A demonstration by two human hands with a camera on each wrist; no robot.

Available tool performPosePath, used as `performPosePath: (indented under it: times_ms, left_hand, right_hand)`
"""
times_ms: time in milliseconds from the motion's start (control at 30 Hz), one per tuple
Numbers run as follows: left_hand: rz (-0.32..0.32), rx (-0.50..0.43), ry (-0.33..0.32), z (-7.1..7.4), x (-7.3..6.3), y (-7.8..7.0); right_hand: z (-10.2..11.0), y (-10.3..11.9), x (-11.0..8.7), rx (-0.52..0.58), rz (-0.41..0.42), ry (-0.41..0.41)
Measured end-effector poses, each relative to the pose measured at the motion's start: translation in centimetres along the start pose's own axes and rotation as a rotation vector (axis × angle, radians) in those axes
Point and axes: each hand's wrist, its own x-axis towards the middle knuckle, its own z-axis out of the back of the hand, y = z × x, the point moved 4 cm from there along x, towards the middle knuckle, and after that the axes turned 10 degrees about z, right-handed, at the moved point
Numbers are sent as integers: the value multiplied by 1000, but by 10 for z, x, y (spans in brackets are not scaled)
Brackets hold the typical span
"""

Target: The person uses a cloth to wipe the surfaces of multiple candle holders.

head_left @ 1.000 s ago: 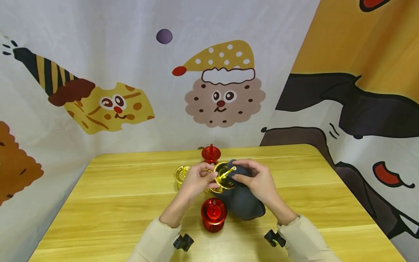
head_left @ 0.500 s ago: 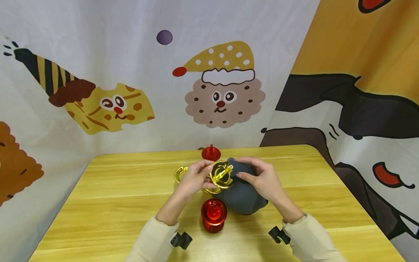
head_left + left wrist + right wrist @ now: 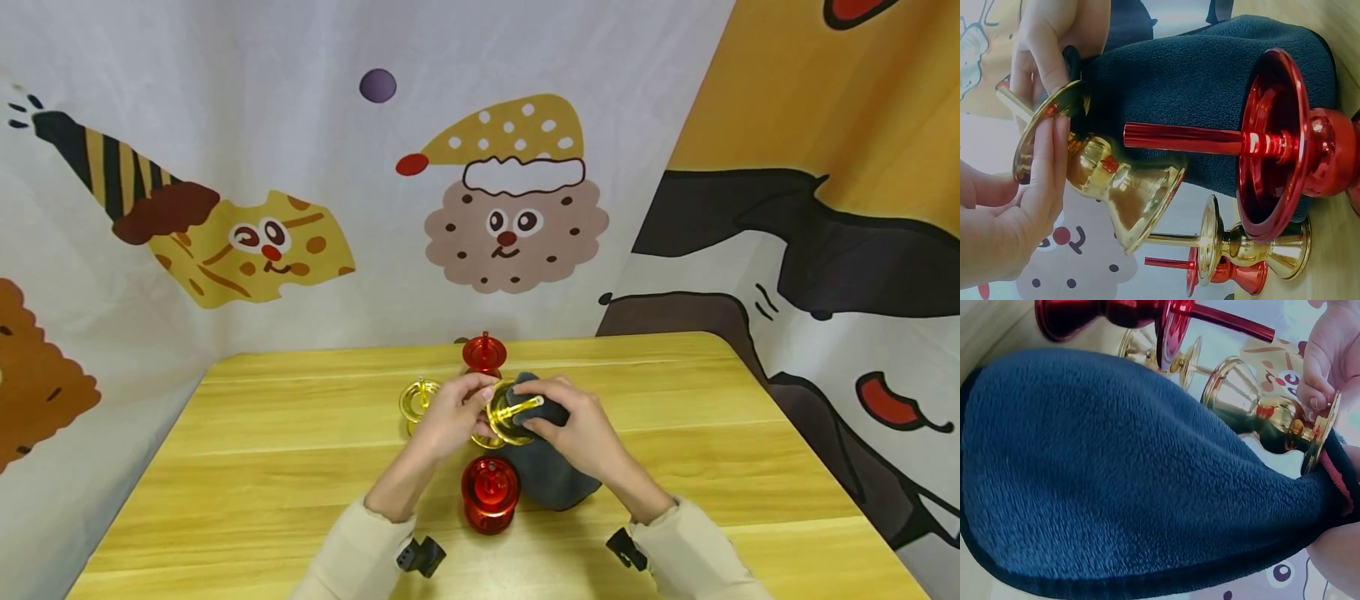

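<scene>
My left hand (image 3: 448, 417) grips a gold candle holder (image 3: 1094, 165) by its dish rim, tilted and lifted over the table. A tube-like peg stands up from the dish; in the left wrist view the flared foot points away from the fingers. My right hand (image 3: 581, 421) pinches a dark blue-grey cloth (image 3: 1104, 469) against the dish's inner side, close beside the peg. Most of the cloth hangs below that hand towards the table. Right under the hands, a red candle holder (image 3: 490, 497) stands upright, its peg pointing up.
Behind the hands stands another red candle holder (image 3: 484, 354). A gold candle holder (image 3: 414, 402) is left of the left hand, and another gold one (image 3: 487, 441) shows partly beneath the held one. The wooden table (image 3: 262, 467) meets a printed curtain (image 3: 315, 150) at the back.
The right hand drew back slightly right with the cloth, then came left again to the dish. The held gold candle holder has turned and tilted in the left hand. The standing holders stay put.
</scene>
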Motion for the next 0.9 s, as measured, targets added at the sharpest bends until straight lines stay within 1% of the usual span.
performPosePath:
  times_ms: [167,300,467,533,600,667,733,833,900]
  left_hand:
    - [4,10,-2,0,0,1]
    - [43,-1,1,0,2,3]
    - [96,-7,-8,1,3,5]
    - [107,-11,-14,2,3,5]
    - [109,-24,-14,3,4,6]
    - [115,-51,-13,3,4,6]
    - [115,-87,-8,4,4,6]
    - [116,-140,3,4,4,6]
    - [115,-165,13,4,4,6]
  right_hand:
    - [-1,-2,0,82,-35,-19]
    - [0,-3,-1,168,-52,-39]
    - [7,1,0,201,-35,-54]
    - [12,3,1,221,-24,-64]
    - [17,6,3,264,-8,-79]
    - [24,7,4,301,6,-111]
    - [30,8,5,318,8,-161]
    - [34,6,5,297,-16,-252]
    - [33,4,4,277,-35,-290]
